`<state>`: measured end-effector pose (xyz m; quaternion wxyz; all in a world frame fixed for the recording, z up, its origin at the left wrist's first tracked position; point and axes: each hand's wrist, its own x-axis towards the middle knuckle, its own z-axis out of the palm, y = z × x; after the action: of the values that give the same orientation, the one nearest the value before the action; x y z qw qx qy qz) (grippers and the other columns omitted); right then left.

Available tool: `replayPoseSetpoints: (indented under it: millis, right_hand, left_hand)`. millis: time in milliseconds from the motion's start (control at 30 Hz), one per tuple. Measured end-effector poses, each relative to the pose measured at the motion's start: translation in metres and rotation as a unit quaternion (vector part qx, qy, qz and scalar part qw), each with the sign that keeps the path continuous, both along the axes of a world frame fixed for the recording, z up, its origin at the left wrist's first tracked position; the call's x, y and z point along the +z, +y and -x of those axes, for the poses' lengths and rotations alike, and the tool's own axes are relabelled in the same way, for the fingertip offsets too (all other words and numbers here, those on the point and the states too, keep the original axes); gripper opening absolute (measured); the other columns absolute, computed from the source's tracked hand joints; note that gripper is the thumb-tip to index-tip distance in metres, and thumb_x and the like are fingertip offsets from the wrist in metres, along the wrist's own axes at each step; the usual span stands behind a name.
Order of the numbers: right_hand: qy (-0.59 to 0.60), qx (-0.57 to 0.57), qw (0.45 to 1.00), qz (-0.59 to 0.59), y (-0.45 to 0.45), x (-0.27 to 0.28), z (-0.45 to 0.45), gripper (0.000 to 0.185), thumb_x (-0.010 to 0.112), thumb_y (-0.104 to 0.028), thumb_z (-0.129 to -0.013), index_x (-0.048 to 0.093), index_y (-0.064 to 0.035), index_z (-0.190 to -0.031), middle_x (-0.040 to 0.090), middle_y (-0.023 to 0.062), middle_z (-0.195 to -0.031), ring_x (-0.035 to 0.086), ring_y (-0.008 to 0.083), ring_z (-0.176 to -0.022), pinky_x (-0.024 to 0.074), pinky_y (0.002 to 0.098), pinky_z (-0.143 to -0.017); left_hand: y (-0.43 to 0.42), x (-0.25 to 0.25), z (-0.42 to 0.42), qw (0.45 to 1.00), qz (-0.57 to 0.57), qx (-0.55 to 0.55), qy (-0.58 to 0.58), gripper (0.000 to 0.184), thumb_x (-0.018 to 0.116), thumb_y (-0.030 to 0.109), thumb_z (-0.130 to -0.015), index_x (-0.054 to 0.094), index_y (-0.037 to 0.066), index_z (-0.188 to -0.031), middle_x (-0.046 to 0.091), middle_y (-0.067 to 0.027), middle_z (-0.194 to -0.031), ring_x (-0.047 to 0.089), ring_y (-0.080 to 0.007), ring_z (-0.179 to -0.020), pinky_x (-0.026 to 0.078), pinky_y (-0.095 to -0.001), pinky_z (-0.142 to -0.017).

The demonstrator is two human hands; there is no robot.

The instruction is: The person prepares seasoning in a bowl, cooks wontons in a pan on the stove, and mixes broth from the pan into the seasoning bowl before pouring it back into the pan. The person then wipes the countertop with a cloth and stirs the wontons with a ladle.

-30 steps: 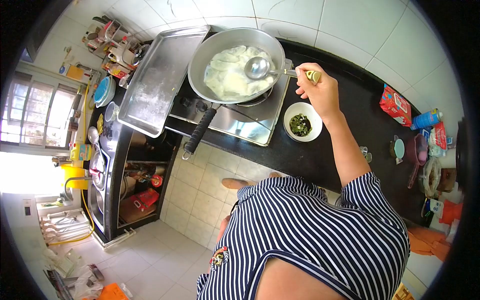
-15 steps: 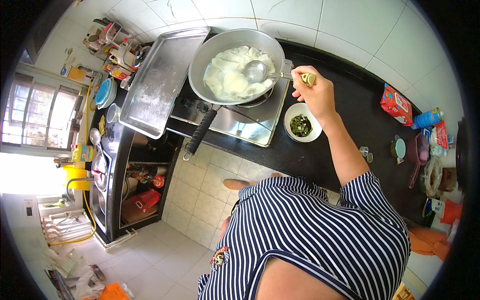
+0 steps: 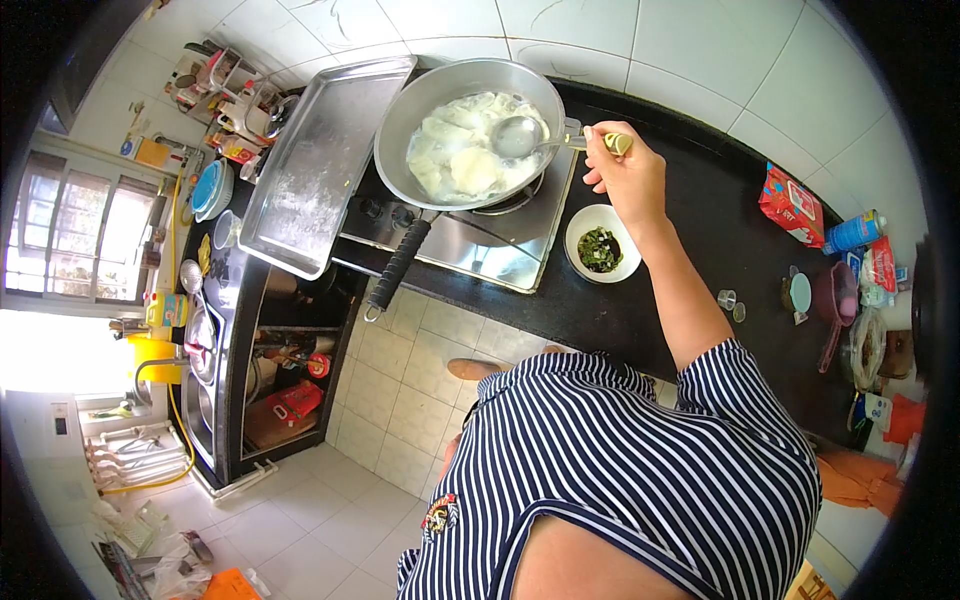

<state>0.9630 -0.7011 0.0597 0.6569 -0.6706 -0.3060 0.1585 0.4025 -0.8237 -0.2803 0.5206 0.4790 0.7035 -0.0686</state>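
Note:
My right hand (image 3: 628,175) is closed round the yellowish-green handle of a metal ladle (image 3: 516,137). The ladle's bowl dips into cloudy water among pale, thin-skinned dumplings (image 3: 474,172). They sit in a deep grey pan (image 3: 396,165) on the stove, its black-wrapped handle pointing toward my body. Just below my right hand, a white bowl (image 3: 628,262) on the counter holds chopped greens in dark liquid (image 3: 600,248). My left hand is out of view.
A large metal tray (image 3: 300,180) lies left of the pan, partly over the steel gas stove (image 3: 500,255). A red packet (image 3: 792,205), blue can (image 3: 856,232) and pink dipper (image 3: 836,300) stand on the black counter's right. A sink (image 3: 198,405) is at far left.
The ladle's bowl has shifted slightly right and sits a little lower in the water. My right hand keeps its grip. The whole view has drifted slightly.

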Motion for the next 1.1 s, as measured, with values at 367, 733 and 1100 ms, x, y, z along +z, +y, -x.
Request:
replayPoseSetpoints:
  millis: [367,733,1100]
  right_hand:
    - [0.048,-0.018,0.997,-0.049,0.007,-0.016,-0.007,0.02,0.066,-0.023,-0.096,0.067,-0.0032,-0.1,0.066,0.0046,-0.073,0.066,0.0102,-0.059,0.0521,0.023,-0.051]
    - [0.04,-0.042,0.993,-0.107,-0.019,0.017,-0.018,0.03,0.065,-0.028,-0.097,0.065,0.0004,-0.104,0.067,0.0114,-0.075,0.066,0.0156,-0.057,0.0531,0.0242,-0.049]
    - [0.021,-0.018,0.995,-0.097,-0.039,0.035,-0.022,0.029,0.065,-0.028,-0.096,0.066,-0.0004,-0.105,0.066,0.0101,-0.075,0.067,0.015,-0.057,0.054,0.0247,-0.051]
  left_hand:
    - [-0.003,-0.002,0.001,1.0,0.002,-0.006,-0.002,0.036,0.056,0.021,-0.095,0.065,0.003,-0.125,0.074,-0.0128,-0.099,0.069,-0.0164,-0.082,0.054,-0.0305,-0.073]
    - [0.005,-0.009,-0.003,0.999,0.001,-0.035,-0.012,0.036,0.056,0.021,-0.095,0.065,0.003,-0.125,0.075,-0.0127,-0.099,0.069,-0.0164,-0.081,0.054,-0.0305,-0.072]
    - [0.028,-0.013,-0.017,0.996,-0.002,-0.084,-0.027,0.036,0.056,0.021,-0.094,0.065,0.003,-0.124,0.075,-0.0125,-0.099,0.069,-0.0165,-0.08,0.054,-0.0305,-0.072]
